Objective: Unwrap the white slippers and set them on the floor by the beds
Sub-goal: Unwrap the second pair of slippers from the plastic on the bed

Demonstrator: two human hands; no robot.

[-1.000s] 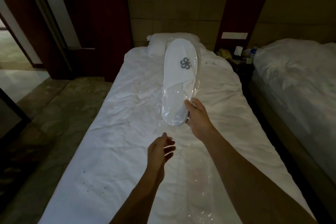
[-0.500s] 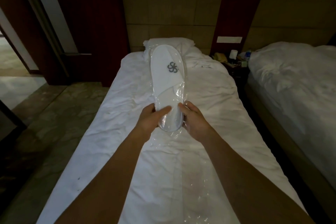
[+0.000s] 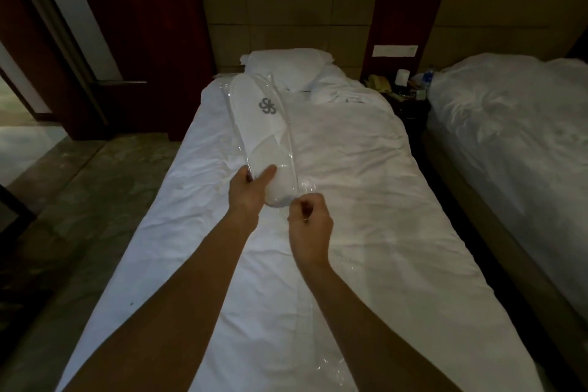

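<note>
A pair of white slippers with a grey logo, sealed in clear plastic wrap, is held up over the near bed, toe end pointing toward the pillow. My left hand grips the heel end through the plastic, thumb on top. My right hand sits just below the heel with fingers curled, pinching the loose plastic tail that trails down over the sheet.
A pillow lies at the head of the bed. A second bed stands on the right, with a dark nightstand holding small items between them. Marble floor runs along the left, by a dark wooden door.
My left hand came up and took hold of the heel end. My right hand let go of the slipper's side and dropped to pinch the plastic below it. The package tilted left.
</note>
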